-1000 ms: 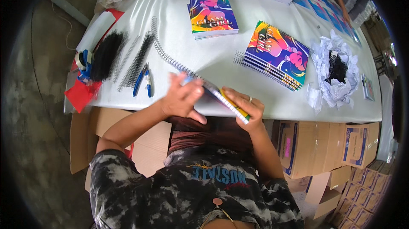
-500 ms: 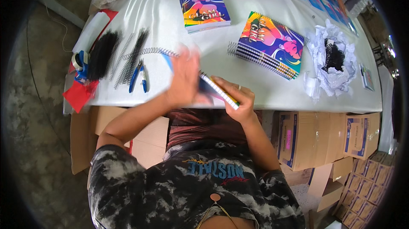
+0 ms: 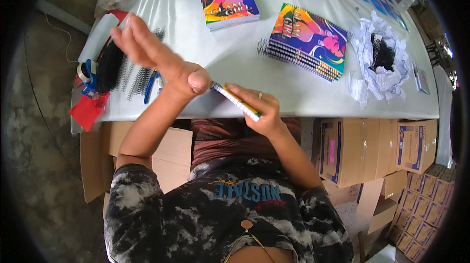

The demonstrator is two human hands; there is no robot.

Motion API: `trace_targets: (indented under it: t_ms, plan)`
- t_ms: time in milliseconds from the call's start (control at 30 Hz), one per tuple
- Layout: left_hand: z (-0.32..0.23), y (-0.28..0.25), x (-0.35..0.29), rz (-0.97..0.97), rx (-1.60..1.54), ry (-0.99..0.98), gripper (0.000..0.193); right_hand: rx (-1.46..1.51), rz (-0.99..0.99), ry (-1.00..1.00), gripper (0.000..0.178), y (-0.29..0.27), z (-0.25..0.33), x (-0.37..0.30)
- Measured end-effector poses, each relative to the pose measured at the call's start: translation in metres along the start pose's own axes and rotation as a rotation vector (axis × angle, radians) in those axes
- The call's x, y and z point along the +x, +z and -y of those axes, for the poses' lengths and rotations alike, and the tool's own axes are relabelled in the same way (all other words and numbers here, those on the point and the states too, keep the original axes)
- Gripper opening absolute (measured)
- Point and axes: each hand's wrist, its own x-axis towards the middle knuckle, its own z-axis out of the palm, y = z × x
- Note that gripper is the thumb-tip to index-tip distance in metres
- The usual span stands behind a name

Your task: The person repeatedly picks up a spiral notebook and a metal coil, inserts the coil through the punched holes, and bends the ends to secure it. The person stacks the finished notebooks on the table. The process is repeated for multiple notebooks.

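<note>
My right hand (image 3: 264, 110) grips a notebook (image 3: 240, 102), seen edge-on with its pale page edges toward me, tilted above the table's near edge. My left hand (image 3: 159, 62) is raised to the left of it, fingers stretched out and nothing visible in them. Its thumb side is close to the notebook's upper end; whether they touch I cannot tell. Beneath that hand lie black spiral binding coils (image 3: 139, 82) and blue-handled pliers (image 3: 150, 88), both partly hidden. A stack of coil-bound notebooks (image 3: 311, 43) with colourful covers lies at right, and a smaller stack of unbound ones (image 3: 230, 3) farther back.
A white cloth-covered table (image 3: 205, 109) spans the front. Crumpled paper (image 3: 360, 62) surrounds a black tangle (image 3: 383, 52) at right. A blue tape dispenser (image 3: 89, 79) and red scrap (image 3: 88, 111) sit at the left edge. Cardboard boxes (image 3: 362, 150) stand under the table.
My left hand has swung up and left, away from the notebook, its fingers spreading out. My right hand still holds the notebook, slightly farther left. The loose coil near the notebook is now hidden.
</note>
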Motion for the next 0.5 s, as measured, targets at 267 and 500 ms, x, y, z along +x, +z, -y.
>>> trace_targets:
  t_ms: [267, 500]
  plan:
    - [-0.003, -0.016, 0.018, 0.030, 0.330, 0.319, 0.100, -0.053, -0.024, 0.077, 0.044, -0.001, -0.005, -0.005]
    - [-0.003, -0.007, -0.035, 0.250, 0.301, 0.479, 0.101, 0.030, -0.012, 0.122, 0.051, -0.005, -0.013, -0.002]
